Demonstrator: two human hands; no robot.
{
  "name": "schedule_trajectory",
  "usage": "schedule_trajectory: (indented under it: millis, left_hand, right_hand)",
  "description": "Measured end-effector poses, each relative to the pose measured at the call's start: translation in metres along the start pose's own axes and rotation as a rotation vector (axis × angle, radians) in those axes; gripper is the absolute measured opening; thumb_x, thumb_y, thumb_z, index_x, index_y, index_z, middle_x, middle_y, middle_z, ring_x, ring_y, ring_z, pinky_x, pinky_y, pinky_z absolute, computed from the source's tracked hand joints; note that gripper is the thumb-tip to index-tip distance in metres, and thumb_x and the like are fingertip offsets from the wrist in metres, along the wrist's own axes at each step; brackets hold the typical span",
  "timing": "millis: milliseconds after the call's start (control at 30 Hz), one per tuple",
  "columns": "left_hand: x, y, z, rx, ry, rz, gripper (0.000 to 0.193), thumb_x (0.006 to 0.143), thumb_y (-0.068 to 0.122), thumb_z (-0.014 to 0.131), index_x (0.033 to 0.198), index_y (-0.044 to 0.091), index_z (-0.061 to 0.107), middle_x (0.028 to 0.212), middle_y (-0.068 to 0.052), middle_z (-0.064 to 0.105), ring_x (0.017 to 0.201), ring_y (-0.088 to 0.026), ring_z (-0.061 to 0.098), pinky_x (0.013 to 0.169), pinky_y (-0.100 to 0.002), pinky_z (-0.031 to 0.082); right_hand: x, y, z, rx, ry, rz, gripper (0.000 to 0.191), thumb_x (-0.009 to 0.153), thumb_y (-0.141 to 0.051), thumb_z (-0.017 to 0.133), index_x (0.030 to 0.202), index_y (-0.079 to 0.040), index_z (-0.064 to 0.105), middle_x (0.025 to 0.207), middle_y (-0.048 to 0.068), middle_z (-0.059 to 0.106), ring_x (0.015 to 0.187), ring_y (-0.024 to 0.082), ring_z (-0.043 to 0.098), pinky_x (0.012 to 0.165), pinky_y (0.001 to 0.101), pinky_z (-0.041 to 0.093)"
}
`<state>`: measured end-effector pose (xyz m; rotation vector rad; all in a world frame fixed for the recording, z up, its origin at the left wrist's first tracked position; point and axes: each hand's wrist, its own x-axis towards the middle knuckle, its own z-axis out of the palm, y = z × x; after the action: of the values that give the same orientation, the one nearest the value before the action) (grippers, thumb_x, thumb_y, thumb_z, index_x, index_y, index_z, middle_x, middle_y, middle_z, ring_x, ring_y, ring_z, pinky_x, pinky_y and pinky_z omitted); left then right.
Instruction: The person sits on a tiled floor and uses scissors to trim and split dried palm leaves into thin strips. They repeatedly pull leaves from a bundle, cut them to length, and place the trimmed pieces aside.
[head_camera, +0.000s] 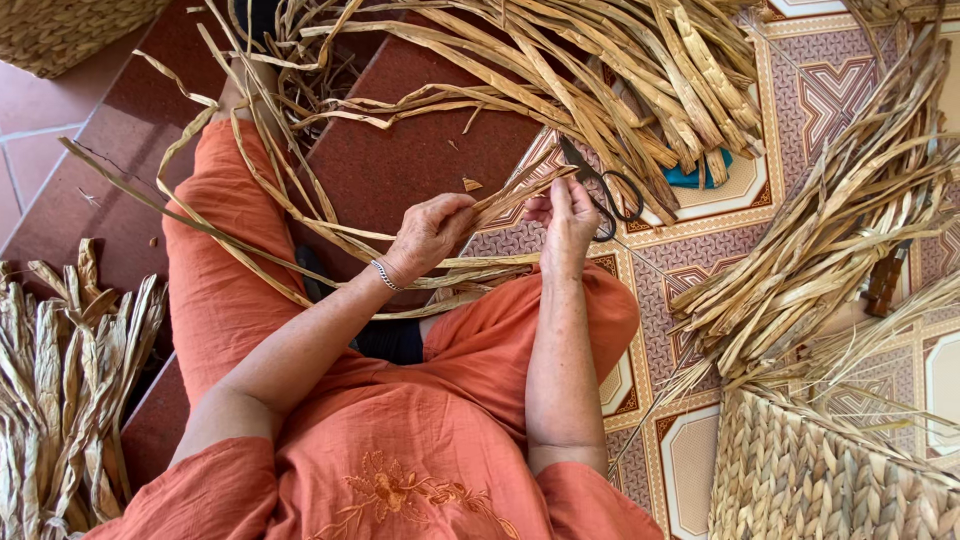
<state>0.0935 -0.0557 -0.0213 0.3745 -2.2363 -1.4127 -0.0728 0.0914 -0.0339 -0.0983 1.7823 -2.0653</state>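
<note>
Scissors (612, 195) are seen on the patterned tile floor (700, 440) just beyond the right hand, black handles toward the hand, blades partly under a big heap of dried strands (600, 70) spread across the top of the view. A teal object (690, 178) is mostly hidden under that heap. A 2nd pile of strands (830, 240) is laid to the right, w/ a brown wooden piece (886, 280) beside it. A bundle of wider dried leaves (60, 370) is stacked at lower left on the red floor (420, 160).

A woven basket (810, 480) is seen at bottom right; its inside is not shown, loose strands are draped over its rim. Part of another woven piece (60, 30) is seen at top left, contents not visible.

The strip (510, 195) being worked is held between both hands above the lap, approx. in the middle of the view. Its long axis is run from lower left to upper right, toward the scissors; long loose ends are trailed back over the orange-clad leg (220, 270) to the left.

The left hand (430, 232) is closed, fingers pinched on the strip. The right hand (566, 222) is closed too, fingertips pinched on the same strip
</note>
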Motion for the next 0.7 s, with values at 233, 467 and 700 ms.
schedule_trajectory:
  millis: [233, 467, 700]
  left_hand:
    - [0.003, -0.004, 0.005, -0.056, -0.125, -0.223, 0.015, 0.101, 0.018, 0.064, 0.107, 0.005, 0.068, 0.085, -0.012, 0.072, 0.075, -0.025, 0.071, 0.066, -0.037, 0.055]
    - [0.009, -0.008, 0.012, 0.017, -0.219, -0.327, 0.019, 0.102, 0.022, 0.062, 0.107, 0.004, 0.068, 0.084, -0.013, 0.074, 0.074, -0.023, 0.073, 0.068, -0.037, 0.057]
    - [0.024, 0.007, 0.037, -0.409, -0.296, -0.293, 0.032, 0.105, 0.027, 0.055, 0.124, 0.003, 0.062, 0.09, -0.005, 0.072, 0.078, -0.011, 0.069, 0.07, -0.03, 0.059]
  right_hand:
    - [-0.005, -0.013, 0.01, 0.104, -0.141, 0.011, 0.019, 0.104, -0.015, 0.056, 0.111, -0.004, 0.069, 0.094, 0.01, 0.078, 0.071, 0.015, 0.073, 0.063, 0.0311, 0.065]
    - [-0.009, -0.014, 0.012, 0.002, -0.14, -0.064, 0.021, 0.097, -0.021, 0.073, 0.112, -0.006, 0.07, 0.091, 0.008, 0.077, 0.073, 0.01, 0.07, 0.064, 0.0283, 0.06]
    - [0.0, 0.003, -0.003, 0.099, -0.143, -0.042, 0.015, 0.095, -0.017, 0.082, 0.099, -0.008, 0.071, 0.089, 0.008, 0.078, 0.074, 0.009, 0.067, 0.067, 0.0235, 0.053]
